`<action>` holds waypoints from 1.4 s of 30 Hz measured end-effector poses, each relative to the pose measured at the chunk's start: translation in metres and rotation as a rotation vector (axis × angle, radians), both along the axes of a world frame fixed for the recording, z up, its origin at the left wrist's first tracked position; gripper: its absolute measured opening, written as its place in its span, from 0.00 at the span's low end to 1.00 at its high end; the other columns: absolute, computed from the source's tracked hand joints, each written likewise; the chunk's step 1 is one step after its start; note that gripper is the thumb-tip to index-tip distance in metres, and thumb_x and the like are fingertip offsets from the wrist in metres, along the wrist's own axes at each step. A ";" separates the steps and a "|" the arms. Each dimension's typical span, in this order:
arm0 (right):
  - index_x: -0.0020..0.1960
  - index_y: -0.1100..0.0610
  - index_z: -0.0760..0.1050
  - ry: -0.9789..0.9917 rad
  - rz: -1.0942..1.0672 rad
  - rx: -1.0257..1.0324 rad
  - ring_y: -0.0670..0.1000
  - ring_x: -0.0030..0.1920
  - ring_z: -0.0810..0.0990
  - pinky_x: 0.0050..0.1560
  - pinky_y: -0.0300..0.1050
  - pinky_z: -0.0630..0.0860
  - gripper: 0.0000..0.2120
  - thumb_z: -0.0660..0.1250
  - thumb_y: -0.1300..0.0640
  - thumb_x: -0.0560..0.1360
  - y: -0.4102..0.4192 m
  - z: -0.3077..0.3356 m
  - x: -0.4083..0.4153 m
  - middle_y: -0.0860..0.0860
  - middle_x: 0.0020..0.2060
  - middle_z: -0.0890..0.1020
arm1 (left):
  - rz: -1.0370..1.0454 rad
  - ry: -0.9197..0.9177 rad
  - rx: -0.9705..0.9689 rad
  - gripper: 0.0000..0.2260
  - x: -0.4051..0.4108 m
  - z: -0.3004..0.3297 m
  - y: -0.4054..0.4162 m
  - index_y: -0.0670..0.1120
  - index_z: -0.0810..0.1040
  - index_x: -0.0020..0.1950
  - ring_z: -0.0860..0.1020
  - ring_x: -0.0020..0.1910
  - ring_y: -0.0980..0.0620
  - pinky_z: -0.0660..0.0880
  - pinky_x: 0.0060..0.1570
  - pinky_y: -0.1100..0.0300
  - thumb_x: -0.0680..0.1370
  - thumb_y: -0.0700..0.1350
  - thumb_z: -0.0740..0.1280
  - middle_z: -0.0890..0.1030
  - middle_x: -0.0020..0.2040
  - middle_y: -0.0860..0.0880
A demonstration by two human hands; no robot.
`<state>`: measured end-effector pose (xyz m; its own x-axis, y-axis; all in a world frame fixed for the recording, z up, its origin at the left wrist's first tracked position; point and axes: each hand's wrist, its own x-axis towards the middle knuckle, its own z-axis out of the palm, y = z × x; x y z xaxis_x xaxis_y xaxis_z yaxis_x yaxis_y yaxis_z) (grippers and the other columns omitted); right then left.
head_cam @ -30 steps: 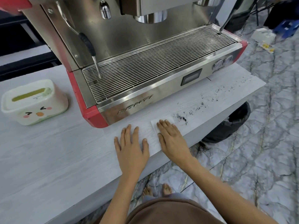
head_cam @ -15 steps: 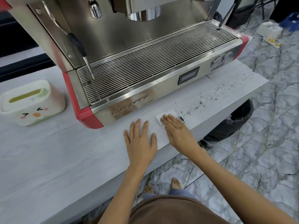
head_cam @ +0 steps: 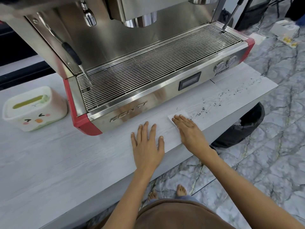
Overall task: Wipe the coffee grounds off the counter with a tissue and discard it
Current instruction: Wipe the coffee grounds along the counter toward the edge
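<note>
A white tissue lies flat on the pale counter just in front of the espresso machine. My right hand presses on it with straight fingers, covering most of it. Dark coffee grounds are scattered on the counter to the right of the tissue, in a trail running toward the far right corner. My left hand rests flat on the counter with fingers spread, a short way left of the tissue.
A steel and red espresso machine fills the back of the counter. A white tissue box with a cartoon face stands at the left. A bin lined with a black bag sits on the marble floor below the counter's right end.
My right hand has slid the tissue to the right along the counter, toward the grounds. My left hand stays flat on the counter beside it.
</note>
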<state>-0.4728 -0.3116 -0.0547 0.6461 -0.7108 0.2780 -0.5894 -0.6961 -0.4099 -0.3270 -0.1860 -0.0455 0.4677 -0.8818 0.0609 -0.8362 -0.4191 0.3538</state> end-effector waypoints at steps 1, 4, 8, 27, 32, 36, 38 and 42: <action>0.67 0.62 0.72 -0.008 -0.004 0.007 0.56 0.68 0.70 0.68 0.57 0.66 0.19 0.62 0.69 0.76 -0.002 0.001 -0.001 0.57 0.65 0.75 | -0.001 0.001 -0.001 0.26 0.000 0.000 0.000 0.53 0.62 0.79 0.53 0.80 0.48 0.46 0.78 0.43 0.82 0.59 0.50 0.58 0.80 0.49; 0.66 0.62 0.73 -0.030 0.005 0.041 0.56 0.68 0.71 0.67 0.58 0.68 0.18 0.61 0.69 0.77 -0.005 0.005 -0.003 0.58 0.65 0.75 | 0.000 -0.005 -0.009 0.26 -0.001 0.000 0.001 0.53 0.62 0.78 0.53 0.80 0.48 0.47 0.78 0.43 0.82 0.59 0.50 0.59 0.80 0.49; 0.66 0.63 0.73 -0.165 -0.044 0.169 0.55 0.68 0.71 0.68 0.55 0.67 0.17 0.57 0.68 0.78 -0.006 0.020 -0.007 0.58 0.65 0.75 | 0.003 -0.004 -0.013 0.26 -0.001 0.001 0.001 0.53 0.63 0.78 0.54 0.80 0.49 0.47 0.78 0.43 0.82 0.59 0.51 0.59 0.80 0.49; 0.66 0.67 0.71 0.222 0.088 0.040 0.58 0.67 0.71 0.66 0.59 0.68 0.26 0.49 0.57 0.74 0.029 0.021 0.038 0.61 0.65 0.74 | 0.030 -0.022 -0.044 0.24 0.000 -0.002 -0.001 0.54 0.67 0.76 0.56 0.79 0.52 0.48 0.78 0.46 0.81 0.58 0.54 0.62 0.79 0.52; 0.68 0.68 0.68 0.232 0.094 0.050 0.60 0.69 0.68 0.68 0.59 0.66 0.28 0.47 0.57 0.74 0.016 0.017 0.034 0.63 0.68 0.71 | 0.048 -0.019 -0.069 0.24 -0.001 -0.001 -0.001 0.54 0.68 0.75 0.57 0.78 0.52 0.48 0.78 0.47 0.81 0.59 0.54 0.63 0.78 0.53; 0.69 0.68 0.67 0.193 0.009 0.033 0.60 0.70 0.67 0.69 0.58 0.63 0.27 0.47 0.61 0.73 0.005 0.012 0.024 0.63 0.68 0.70 | 0.059 -0.009 -0.079 0.24 -0.004 0.000 -0.001 0.54 0.68 0.75 0.58 0.78 0.53 0.48 0.78 0.48 0.81 0.59 0.54 0.64 0.78 0.54; 0.70 0.68 0.66 0.151 -0.032 0.020 0.60 0.70 0.66 0.71 0.56 0.58 0.25 0.53 0.67 0.73 0.003 0.007 0.018 0.63 0.69 0.69 | 0.064 -0.005 -0.075 0.24 -0.003 0.000 -0.001 0.53 0.68 0.75 0.57 0.78 0.53 0.48 0.78 0.48 0.81 0.59 0.54 0.64 0.78 0.54; 0.69 0.67 0.66 0.090 -0.042 0.002 0.61 0.70 0.66 0.70 0.58 0.60 0.29 0.61 0.76 0.68 0.000 0.005 0.001 0.63 0.68 0.70 | 0.059 0.008 -0.070 0.24 -0.002 0.000 0.000 0.54 0.67 0.75 0.56 0.79 0.54 0.48 0.78 0.48 0.81 0.59 0.54 0.63 0.78 0.54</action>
